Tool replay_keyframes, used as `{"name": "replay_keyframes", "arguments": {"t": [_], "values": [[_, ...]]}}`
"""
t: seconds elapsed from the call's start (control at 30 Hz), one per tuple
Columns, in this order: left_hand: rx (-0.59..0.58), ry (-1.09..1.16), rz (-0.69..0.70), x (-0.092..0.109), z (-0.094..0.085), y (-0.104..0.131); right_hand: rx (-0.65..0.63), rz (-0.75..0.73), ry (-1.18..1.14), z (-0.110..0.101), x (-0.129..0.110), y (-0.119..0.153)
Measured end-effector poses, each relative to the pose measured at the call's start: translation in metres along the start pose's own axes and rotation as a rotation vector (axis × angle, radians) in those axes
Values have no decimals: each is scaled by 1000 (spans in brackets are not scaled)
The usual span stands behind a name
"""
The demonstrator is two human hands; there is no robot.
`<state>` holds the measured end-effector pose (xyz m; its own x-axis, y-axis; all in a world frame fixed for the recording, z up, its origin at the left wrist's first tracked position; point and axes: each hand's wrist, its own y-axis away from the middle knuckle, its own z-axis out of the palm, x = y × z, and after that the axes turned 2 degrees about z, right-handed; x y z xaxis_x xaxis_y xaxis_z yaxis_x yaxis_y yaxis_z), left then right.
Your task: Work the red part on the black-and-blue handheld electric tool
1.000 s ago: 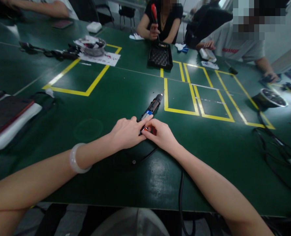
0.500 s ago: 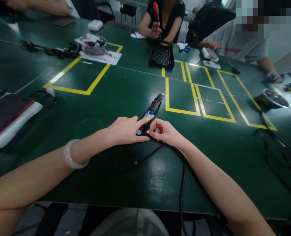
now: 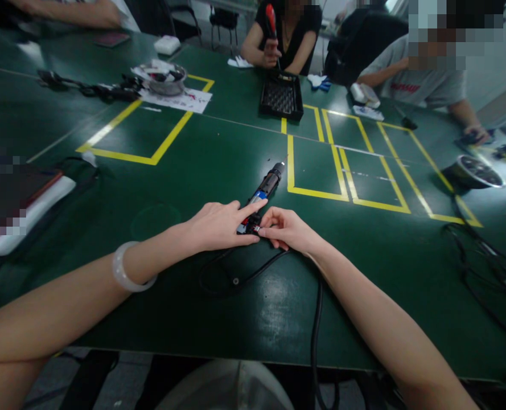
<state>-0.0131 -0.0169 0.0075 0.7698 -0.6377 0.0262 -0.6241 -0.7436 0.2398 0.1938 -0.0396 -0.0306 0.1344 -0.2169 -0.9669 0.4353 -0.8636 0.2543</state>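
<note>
— We've got our left hand (image 3: 216, 228) spread wide across the slim tool (image 3: 268, 182) on the green table (image 3: 193, 188)!
— Our right hand (image 3: 284, 228) pinches a small part (image 3: 257, 228) at its rear!
— Around us?
— Black cable (image 3: 316, 324) nearby, black tray (image 3: 282, 114) beyond!

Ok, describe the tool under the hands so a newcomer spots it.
Right of centre on the green table run yellow tape outlines. Just left of them lies a slim, slanted tool, the left hand at its rear end. Its blue-and-silver section sets it apart from the plain black cable.
</note>
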Motion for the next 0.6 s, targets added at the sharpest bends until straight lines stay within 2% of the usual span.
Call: {"name": "replay_keyframes", "arguments": {"t": [0.6], "values": [[-5,-28,-5,2,0,0,40,6,36,6,-2,-1]]}}
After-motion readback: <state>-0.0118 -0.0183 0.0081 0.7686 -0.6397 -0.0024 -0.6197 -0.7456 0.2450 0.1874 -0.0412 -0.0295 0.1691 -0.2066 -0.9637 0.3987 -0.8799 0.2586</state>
